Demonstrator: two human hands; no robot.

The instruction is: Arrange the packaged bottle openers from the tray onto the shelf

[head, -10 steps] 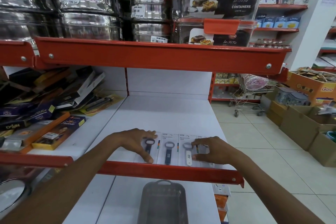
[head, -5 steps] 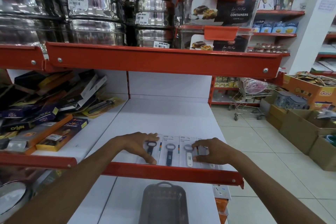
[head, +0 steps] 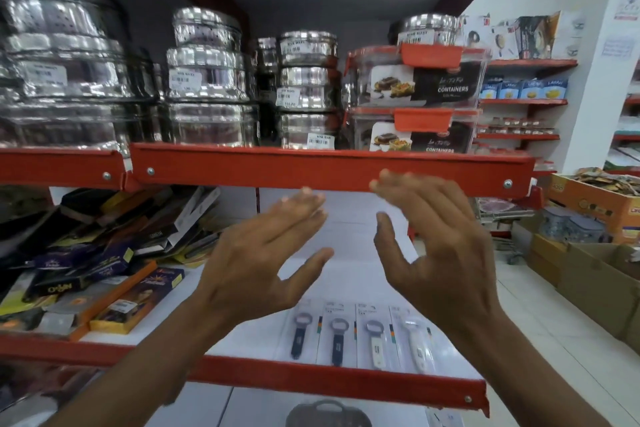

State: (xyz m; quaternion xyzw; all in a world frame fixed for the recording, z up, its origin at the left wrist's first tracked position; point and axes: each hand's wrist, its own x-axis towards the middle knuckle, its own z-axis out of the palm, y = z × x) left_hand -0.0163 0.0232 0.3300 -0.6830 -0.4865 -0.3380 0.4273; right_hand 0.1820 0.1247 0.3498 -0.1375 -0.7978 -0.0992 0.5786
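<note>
Several packaged bottle openers [head: 356, 336] lie side by side in a row at the front of the white shelf [head: 346, 274]; the two on the left have dark handles, the two on the right white ones. My left hand [head: 263, 263] and my right hand [head: 436, 253] are raised above the shelf, palms facing each other, fingers spread, holding nothing. A grey tray [head: 329, 414] peeks out on the shelf below, at the bottom edge of the view; what is inside it is hidden.
A red shelf lip [head: 311, 380] runs in front of the openers. Boxed goods [head: 104, 274] pile up on the left of the same shelf. Steel containers [head: 204, 87] and plastic containers [head: 422, 83] stand above. Cardboard boxes [head: 595, 274] line the aisle on the right.
Both hands have lifted off the row of openers and now hover open above the shelf. The view has tilted upward, so the tray has slid to the bottom edge.
</note>
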